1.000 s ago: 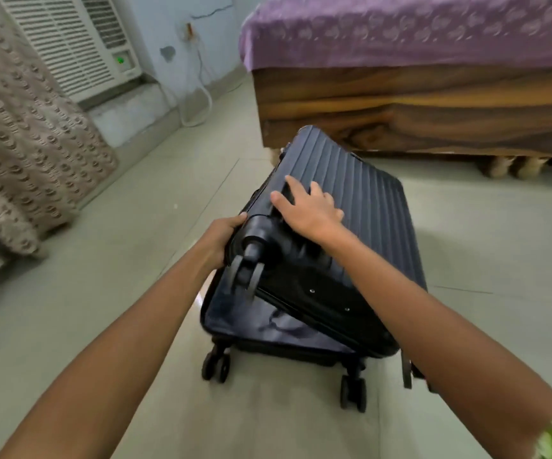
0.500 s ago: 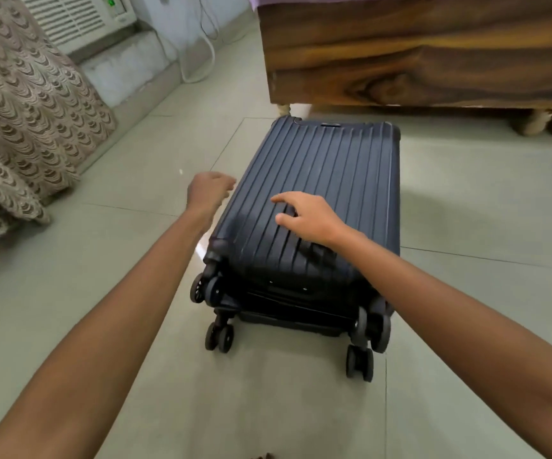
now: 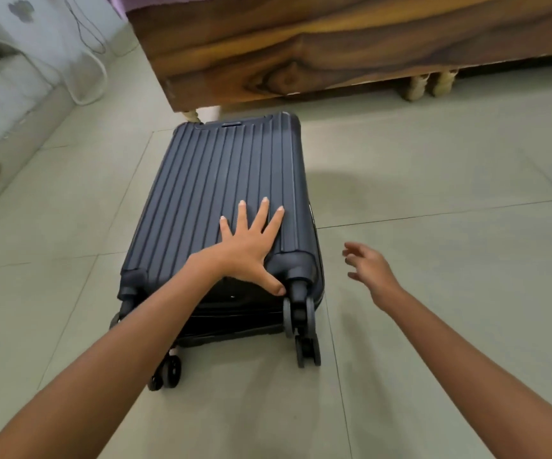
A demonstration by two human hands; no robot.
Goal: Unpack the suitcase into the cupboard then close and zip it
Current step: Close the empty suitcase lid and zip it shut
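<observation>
— Two hands listed, one case. Item one: your left hand (image 3: pixel 248 251), fingers spread and palm flat, pressing on the ribbed top of the suitcase (image 3: pixel 221 207) near its wheel end. Item two: your right hand (image 3: pixel 368 270), loosely open and holding nothing, in the air just beside the case's right edge, not touching it.

— And the case itself?

— It lies flat on the floor tiles (image 3: pixel 433 293), lid down on the base, wheels (image 3: pixel 304 336) toward you, its far end close to the wooden bed frame (image 3: pixel 301 51). No cupboard in view. The zip is too small and dark along the side to say whether it is run; I judge it is not done yet.

— Risks?

— Three, as I judge them. Your palm bears on one corner only, so the lid may sit crooked and the zip teeth may not meet. Lining or a strap could catch in the seam; the seam cannot be checked from here. The case rests partly on wheels, so a hard sideways pull on the zip could slide it toward the bed.

— Changes against the earlier pictures?

— A second ago the lid stood raised with both your hands on it. Half a second ago it was down, your right hand on top and your left clear. Now the hands have swapped.
</observation>
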